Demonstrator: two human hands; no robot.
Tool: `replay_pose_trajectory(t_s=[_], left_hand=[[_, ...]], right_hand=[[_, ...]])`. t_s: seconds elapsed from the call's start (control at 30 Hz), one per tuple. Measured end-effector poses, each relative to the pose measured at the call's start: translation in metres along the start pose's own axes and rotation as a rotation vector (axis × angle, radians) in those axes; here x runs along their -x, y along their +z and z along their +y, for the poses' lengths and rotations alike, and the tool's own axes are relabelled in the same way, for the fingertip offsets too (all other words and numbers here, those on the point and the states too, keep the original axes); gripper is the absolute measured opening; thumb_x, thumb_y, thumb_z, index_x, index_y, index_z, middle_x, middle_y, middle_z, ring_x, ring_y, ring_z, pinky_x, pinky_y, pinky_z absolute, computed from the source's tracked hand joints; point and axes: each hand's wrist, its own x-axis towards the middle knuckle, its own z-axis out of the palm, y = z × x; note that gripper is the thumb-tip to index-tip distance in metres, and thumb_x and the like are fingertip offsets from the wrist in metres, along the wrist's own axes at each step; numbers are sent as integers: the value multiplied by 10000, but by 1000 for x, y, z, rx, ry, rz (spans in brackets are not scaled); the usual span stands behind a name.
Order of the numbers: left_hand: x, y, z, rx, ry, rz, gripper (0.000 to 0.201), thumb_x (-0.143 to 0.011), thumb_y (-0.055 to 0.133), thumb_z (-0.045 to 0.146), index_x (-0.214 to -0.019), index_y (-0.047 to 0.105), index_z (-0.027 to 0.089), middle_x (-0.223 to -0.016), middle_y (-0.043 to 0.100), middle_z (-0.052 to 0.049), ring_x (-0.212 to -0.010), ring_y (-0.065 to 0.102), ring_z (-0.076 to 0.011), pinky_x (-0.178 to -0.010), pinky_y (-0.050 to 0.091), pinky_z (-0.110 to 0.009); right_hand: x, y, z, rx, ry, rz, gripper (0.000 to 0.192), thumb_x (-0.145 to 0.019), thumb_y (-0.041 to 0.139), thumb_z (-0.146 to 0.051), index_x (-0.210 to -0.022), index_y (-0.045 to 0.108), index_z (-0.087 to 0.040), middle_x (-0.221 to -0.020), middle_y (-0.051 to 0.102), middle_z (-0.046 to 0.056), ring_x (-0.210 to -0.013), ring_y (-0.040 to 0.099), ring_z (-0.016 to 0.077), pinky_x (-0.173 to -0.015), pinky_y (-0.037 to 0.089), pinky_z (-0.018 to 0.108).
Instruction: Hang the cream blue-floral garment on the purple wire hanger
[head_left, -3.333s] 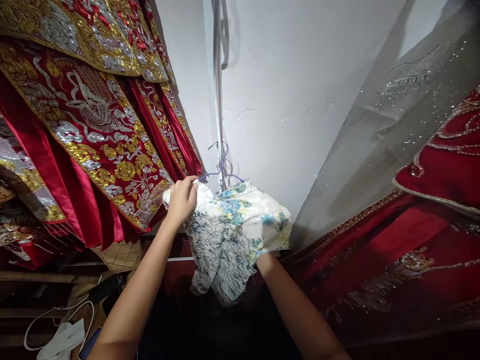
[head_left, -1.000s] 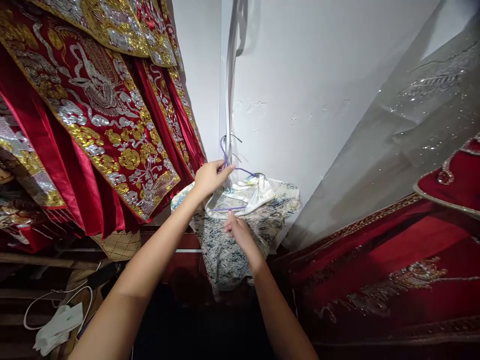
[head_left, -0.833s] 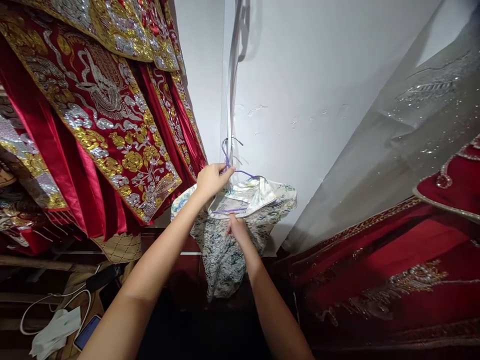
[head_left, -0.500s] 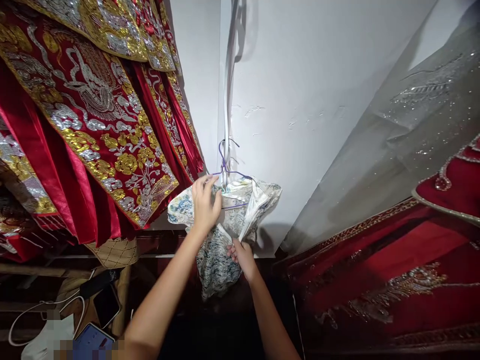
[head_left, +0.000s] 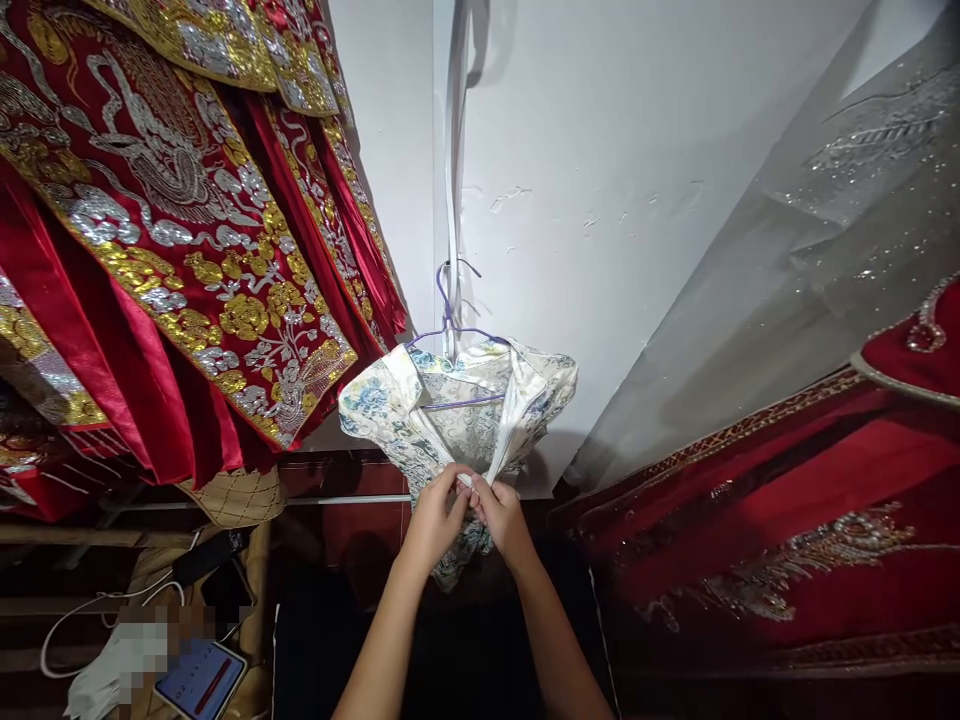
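A white blouse with a blue floral pattern (head_left: 379,400) hangs on a thin purple hanger (head_left: 445,312), its collar spread apart. My left hand (head_left: 442,510) pinches the blouse's left front edge, low on the open neckline. Beside it, my right hand (head_left: 499,510) grips the other front edge. Both sets of fingers meet at the middle, where the two edges come together. Any button there is too small to make out. Below the hands, the lower part of the blouse hangs bunched and partly hidden behind them.
Red garments with gold and silver embroidery (head_left: 247,300) hang at the left. On the right are a sheer beaded fabric (head_left: 750,300) and red beaded cloth (head_left: 825,480). A lit phone (head_left: 201,680), a white cable (head_left: 97,600) and a tan quilted item (head_left: 238,498) lie lower left. Behind stands a white wall (head_left: 585,200).
My left hand has moved down from the collar to the front edge, next to my right hand. The collar's left side now lies folded open, and the front edges have been drawn together.
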Motion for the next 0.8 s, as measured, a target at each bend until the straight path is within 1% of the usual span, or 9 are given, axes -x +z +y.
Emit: replay_pose_trajectory(t_s=[0.17,0.23,0.3,0.33,0.4,0.53,0.63,0.7,0.8], left_hand=[[-8,-9,6,-113,-41,-18,164,-916,508,302,-964,637,214,-863,643,-58,-854,603,-239,-786,466,-331],[-6,-9,7,-127,-46,-22,178,-917,522,343,-928,641,212,-838,639,-52,-830,597,-236,-757,460,-322],[-5,-9,8,-124,-45,-27,232,-932,515,396,-894,648,210,-815,643,-49,-801,594,-231,-725,451,-315],[-4,-8,9,-118,-41,-34,266,-941,503,418,-878,654,208,-806,649,-50,-787,595,-229,-714,448,-313],[-2,-7,15,-95,-29,-52,311,-954,486,437,-868,672,204,-813,672,-57,-779,607,-229,-709,447,-312],[-1,-7,33,-44,2,-103,331,-977,447,410,-954,715,216,-843,703,-62,-798,635,-229,-746,461,-315],[-1,-5,41,17,4,-120,352,-989,414,395,-1084,714,238,-848,703,-60,-826,640,-233,-809,473,-338],[0,-1,40,110,-47,-58,360,-974,445,406,-1198,673,240,-846,705,-59,-840,645,-240,-827,481,-353],[0,8,30,327,-164,69,451,-934,510,408,-1344,545,224,-772,691,-37,-707,630,-215,-728,496,-344]], right_hand=[[6,-9,-15,3,-87,-204,389,-848,580,-521,-629,558,-200,-487,438,-25,-473,403,133,-475,336,270],[7,-17,-14,24,-141,-189,278,-829,603,-451,-712,573,-201,-576,497,-17,-531,455,141,-512,377,264],[7,-25,-10,54,-197,-126,193,-775,655,-373,-831,581,-205,-704,564,-4,-619,523,154,-573,431,263],[7,-28,-7,75,-224,-104,220,-744,682,-339,-887,578,-208,-756,584,1,-664,552,162,-607,455,267],[7,-31,-3,122,-266,-126,275,-717,718,-298,-934,575,-208,-815,611,12,-742,594,179,-675,488,283],[6,-33,-5,118,-272,-200,161,-790,692,-316,-828,599,-190,-772,653,33,-760,633,200,-731,503,314],[5,-35,-11,102,-256,-185,202,-806,699,-357,-748,611,-185,-682,647,28,-679,616,193,-697,493,317],[6,-35,-14,92,-254,-183,255,-808,710,-390,-702,598,-187,-662,655,33,-653,611,190,-671,483,312],[10,-33,-12,82,-257,-150,301,-807,720,-419,-674,580,-188,-655,659,38,-649,611,190,-649,470,303]])
